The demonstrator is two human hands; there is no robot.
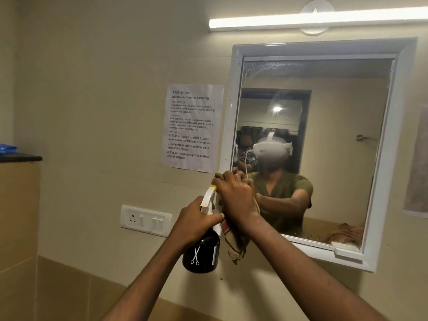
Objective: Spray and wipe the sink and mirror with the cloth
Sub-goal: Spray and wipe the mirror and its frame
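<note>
A square mirror (335, 107) in a white frame hangs on the beige wall. My right hand (234, 195) presses a brown cloth (236, 246) against the frame's lower left corner; the cloth hangs down below my wrist. My left hand (196, 221) grips a black spray bottle (201, 253) with a white and yellow trigger head, held upright just left of the cloth. The sink is out of view.
A printed task sheet (192, 126) is taped to the wall left of the mirror. Below it sits a white switch and socket panel (146, 220). A dark shelf edge (20, 157) with something blue on it juts out at far left. A tube light (317, 20) glows above.
</note>
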